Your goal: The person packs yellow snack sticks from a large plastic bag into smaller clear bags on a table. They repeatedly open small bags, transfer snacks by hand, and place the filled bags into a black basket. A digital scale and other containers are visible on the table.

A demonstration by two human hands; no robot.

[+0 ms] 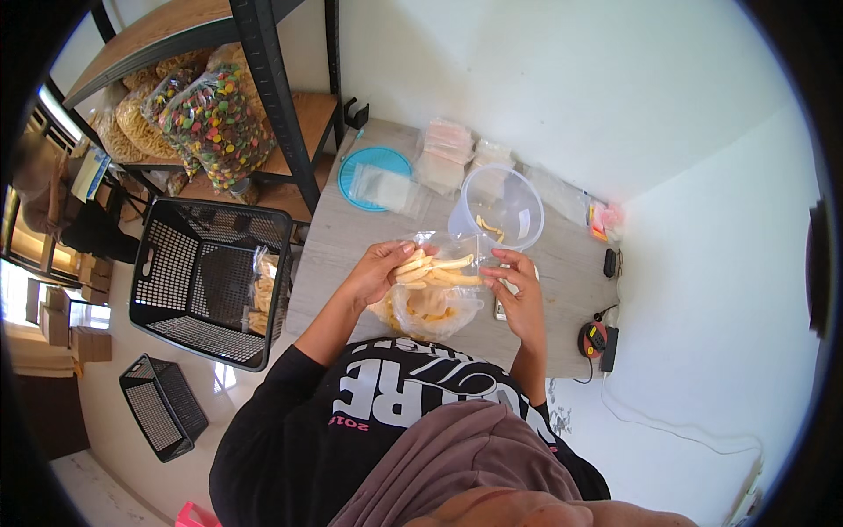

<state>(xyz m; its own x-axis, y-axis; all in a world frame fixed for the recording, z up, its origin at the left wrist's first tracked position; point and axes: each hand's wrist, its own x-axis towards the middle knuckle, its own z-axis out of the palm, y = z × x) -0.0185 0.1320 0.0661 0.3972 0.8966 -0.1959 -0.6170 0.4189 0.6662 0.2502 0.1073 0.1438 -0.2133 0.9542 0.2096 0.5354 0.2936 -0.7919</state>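
My left hand (380, 274) grips one end of a clear plastic bag (454, 247) that holds several pale yellow stick snacks (441, 271). At the bag's other end, the fingers of my right hand (520, 290) pinch its edge. Beneath them, near my body, lies a larger open plastic bag (438, 316) of similar snacks. A white device (500, 311), perhaps a scale, is partly hidden behind my right hand. Beyond the hands stands a translucent round tub (461, 211) with a few snack pieces inside.
Empty plastic bags (395, 188) lie on a turquoise lid (349, 174); stacks of bags (444, 155) lie beside the wall. A black crate (211, 209) with filled bags stands left of the table (560, 323). A power strip (611, 349) lies right. A person (85, 224) is far left.
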